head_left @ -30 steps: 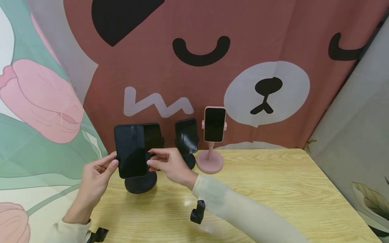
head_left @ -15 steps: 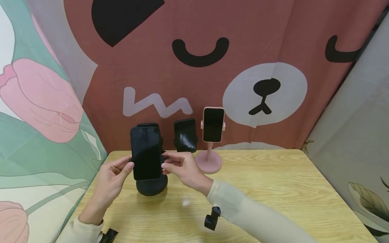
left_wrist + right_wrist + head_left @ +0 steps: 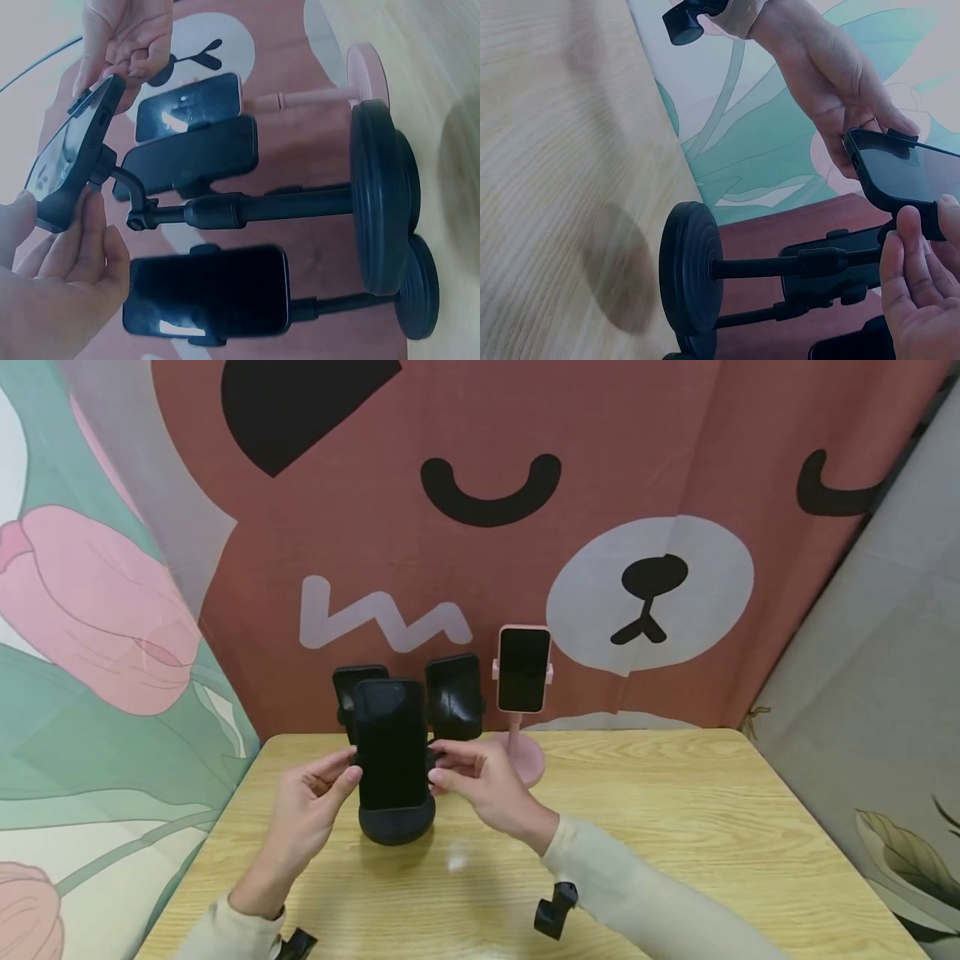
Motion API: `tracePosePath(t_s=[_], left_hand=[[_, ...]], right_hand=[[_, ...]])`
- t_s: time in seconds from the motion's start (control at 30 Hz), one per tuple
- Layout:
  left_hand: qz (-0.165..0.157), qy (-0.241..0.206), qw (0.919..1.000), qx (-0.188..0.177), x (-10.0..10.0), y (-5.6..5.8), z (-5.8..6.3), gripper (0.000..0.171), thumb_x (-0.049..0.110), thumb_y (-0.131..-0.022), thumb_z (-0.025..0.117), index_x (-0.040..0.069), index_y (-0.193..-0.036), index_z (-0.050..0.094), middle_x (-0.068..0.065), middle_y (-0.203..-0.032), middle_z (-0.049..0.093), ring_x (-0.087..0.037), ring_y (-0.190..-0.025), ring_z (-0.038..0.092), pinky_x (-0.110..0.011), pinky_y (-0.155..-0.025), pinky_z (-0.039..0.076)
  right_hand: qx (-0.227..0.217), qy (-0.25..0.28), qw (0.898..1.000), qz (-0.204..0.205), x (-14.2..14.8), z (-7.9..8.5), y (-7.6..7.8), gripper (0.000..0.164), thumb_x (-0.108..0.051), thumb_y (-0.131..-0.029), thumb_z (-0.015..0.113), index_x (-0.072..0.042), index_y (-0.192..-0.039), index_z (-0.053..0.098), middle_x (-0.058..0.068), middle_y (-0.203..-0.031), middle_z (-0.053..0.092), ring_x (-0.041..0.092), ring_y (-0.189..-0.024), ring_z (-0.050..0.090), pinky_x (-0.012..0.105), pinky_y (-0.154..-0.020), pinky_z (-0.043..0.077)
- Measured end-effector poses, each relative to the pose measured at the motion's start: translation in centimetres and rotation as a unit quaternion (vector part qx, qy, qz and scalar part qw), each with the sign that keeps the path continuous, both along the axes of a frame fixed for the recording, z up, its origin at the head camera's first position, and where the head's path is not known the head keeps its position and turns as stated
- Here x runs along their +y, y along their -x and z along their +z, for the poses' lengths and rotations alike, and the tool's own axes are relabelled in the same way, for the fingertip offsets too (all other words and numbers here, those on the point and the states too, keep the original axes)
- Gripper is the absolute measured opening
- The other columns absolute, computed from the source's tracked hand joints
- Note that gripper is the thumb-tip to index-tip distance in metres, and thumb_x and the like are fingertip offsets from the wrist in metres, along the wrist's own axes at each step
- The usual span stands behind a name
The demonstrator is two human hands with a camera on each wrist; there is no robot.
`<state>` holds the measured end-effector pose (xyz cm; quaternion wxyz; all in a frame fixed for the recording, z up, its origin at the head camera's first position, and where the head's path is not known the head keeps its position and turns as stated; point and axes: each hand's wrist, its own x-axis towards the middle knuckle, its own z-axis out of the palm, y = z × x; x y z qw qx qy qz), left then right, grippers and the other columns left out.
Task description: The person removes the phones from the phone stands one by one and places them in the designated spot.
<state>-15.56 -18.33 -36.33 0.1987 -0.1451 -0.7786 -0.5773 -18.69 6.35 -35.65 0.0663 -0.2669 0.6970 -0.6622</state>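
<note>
A dark phone (image 3: 390, 743) sits upright in a black phone stand (image 3: 396, 825). My left hand (image 3: 309, 802) pinches its left side, thumb in front and fingers behind. On the opposite side my right hand (image 3: 491, 789) pinches in the same manner. The left wrist view shows the clamp arm (image 3: 127, 187) behind the phone, joined to a jointed pole. The round base (image 3: 691, 277) appears raised: its shadow (image 3: 619, 270) lies on the table apart from it. My fingertips behind the phone are partly hidden in the head view.
Behind the held stand are two more black stands with phones (image 3: 360, 681) (image 3: 453, 693). A pink stand (image 3: 534, 760) with a phone (image 3: 523, 668) stands to their right, its base partly behind my right hand. A printed curtain (image 3: 375, 543) hangs behind the wooden table (image 3: 637, 827).
Both hands have carried the stand with its phone rightward, in front of the gap between the two black stands behind. The left rear phone is now more exposed. My grip looks the same.
</note>
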Motion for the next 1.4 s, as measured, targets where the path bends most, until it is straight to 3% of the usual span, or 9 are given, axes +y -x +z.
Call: tracePosePath(t_s=[0.13,0.3,0.37,0.47,0.57,0.63,0.93,1.4], left_hand=[[-0.008,-0.004,0.9999,-0.006,1.0,0.0,-0.2,0.032,0.001,-0.096,0.065,-0.013,-0.125,0.065,0.007,-0.106,0.073,0.006,-0.095,0.068,-0.008,-0.083,0.053],[-0.024,-0.013,0.9996,-0.011,2.1,0.1,-0.7,0.032,0.000,-0.096,0.066,-0.016,-0.123,0.064,0.024,-0.099,0.070,0.008,-0.092,0.068,-0.009,-0.081,0.054],[-0.025,-0.015,0.9995,-0.015,2.5,0.1,-1.0,0.031,-0.003,-0.095,0.066,-0.017,-0.123,0.064,0.022,-0.097,0.071,0.009,-0.090,0.068,-0.009,-0.080,0.055],[-0.025,-0.015,0.9995,-0.015,3.0,0.1,-1.3,0.031,-0.003,-0.094,0.066,-0.016,-0.122,0.065,-0.002,-0.103,0.077,0.008,-0.089,0.068,-0.010,-0.078,0.055],[-0.034,-0.015,0.9992,-0.011,3.7,0.1,-1.6,0.032,-0.001,-0.094,0.067,-0.016,-0.122,0.065,-0.028,-0.108,0.072,0.007,-0.091,0.068,-0.010,-0.079,0.055],[-0.043,-0.020,0.9988,-0.008,4.2,0.2,-1.8,0.032,-0.001,-0.095,0.067,-0.016,-0.122,0.065,-0.035,-0.109,0.069,0.008,-0.092,0.068,-0.010,-0.079,0.055],[-0.061,-0.063,0.9960,-0.018,6.8,0.5,-3.4,0.030,-0.004,-0.094,0.066,-0.019,-0.120,0.064,-0.038,-0.108,0.068,0.006,-0.093,0.068,-0.011,-0.079,0.055],[-0.088,-0.059,0.9900,-0.093,9.5,1.5,-4.7,0.033,-0.004,-0.094,0.065,-0.016,-0.125,0.063,-0.032,-0.120,0.067,0.007,-0.097,0.066,-0.011,-0.084,0.052]], right_hand=[[0.003,-0.007,1.000,-0.008,1.1,-0.2,-0.3,0.042,-0.004,-0.098,0.064,0.010,-0.137,0.056,0.033,-0.110,0.067,0.044,-0.093,0.072,0.032,-0.090,0.061],[0.000,-0.008,1.000,-0.020,2.3,-0.6,-0.7,0.041,-0.004,-0.098,0.065,0.010,-0.136,0.057,0.033,-0.107,0.067,0.027,-0.087,0.075,0.030,-0.088,0.062],[-0.004,-0.006,1.000,-0.019,2.7,-0.8,-0.8,0.042,-0.005,-0.098,0.064,0.011,-0.136,0.056,0.033,-0.107,0.066,0.017,-0.084,0.075,0.030,-0.087,0.062],[-0.013,-0.007,1.000,-0.016,3.3,-1.1,-1.0,0.043,-0.006,-0.098,0.064,0.011,-0.137,0.056,0.032,-0.107,0.065,0.006,-0.082,0.072,0.029,-0.088,0.062],[-0.019,-0.011,1.000,-0.022,4.0,-1.4,-1.1,0.043,-0.008,-0.099,0.065,0.010,-0.137,0.056,0.030,-0.108,0.065,0.004,-0.082,0.071,0.027,-0.088,0.061],[-0.020,-0.015,0.999,-0.029,4.5,-1.6,-1.2,0.043,-0.009,-0.099,0.065,0.010,-0.136,0.056,0.029,-0.109,0.065,0.005,-0.083,0.071,0.027,-0.087,0.061],[-0.001,-0.040,0.998,-0.054,6.9,-2.7,-1.3,0.043,-0.009,-0.098,0.065,0.010,-0.136,0.057,0.032,-0.110,0.067,0.010,-0.084,0.073,0.025,-0.087,0.061],[0.015,-0.056,0.996,-0.069,10.0,-4.2,-1.3,0.042,-0.008,-0.098,0.065,0.011,-0.135,0.057,0.032,-0.110,0.068,0.009,-0.084,0.073,0.021,-0.087,0.059]])
